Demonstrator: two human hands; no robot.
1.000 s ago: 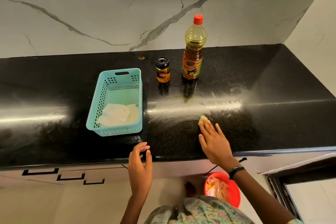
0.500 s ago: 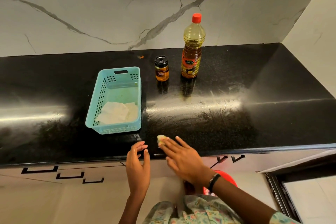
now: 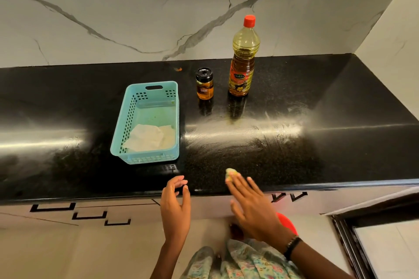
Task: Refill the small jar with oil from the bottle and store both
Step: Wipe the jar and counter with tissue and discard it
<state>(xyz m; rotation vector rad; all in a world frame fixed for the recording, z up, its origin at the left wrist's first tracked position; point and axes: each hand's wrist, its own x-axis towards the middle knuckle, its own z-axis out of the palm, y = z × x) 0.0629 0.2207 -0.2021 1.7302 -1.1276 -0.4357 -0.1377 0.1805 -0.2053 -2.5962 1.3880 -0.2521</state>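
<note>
The oil bottle (image 3: 243, 59) with a red cap stands upright near the back of the black counter (image 3: 340, 106). Just left of it stands the small jar (image 3: 204, 84), black lid on, amber oil inside. My right hand (image 3: 251, 208) lies flat at the counter's front edge, fingers pressing a small yellowish wad of tissue (image 3: 231, 174) onto the surface. My left hand (image 3: 175, 208) hovers at the front edge with fingers loosely curled and holds nothing. Both hands are well in front of the jar and bottle.
A light blue plastic basket (image 3: 127, 120) with white paper in its bottom sits left of the jar. Smeared wipe streaks cross the counter's middle. A red bin (image 3: 288, 222) is on the floor below. A marble wall rises behind and at the right.
My right hand swept the tissue wad from right to left along the front of the counter, then back a little to the right. My left hand stayed put.
</note>
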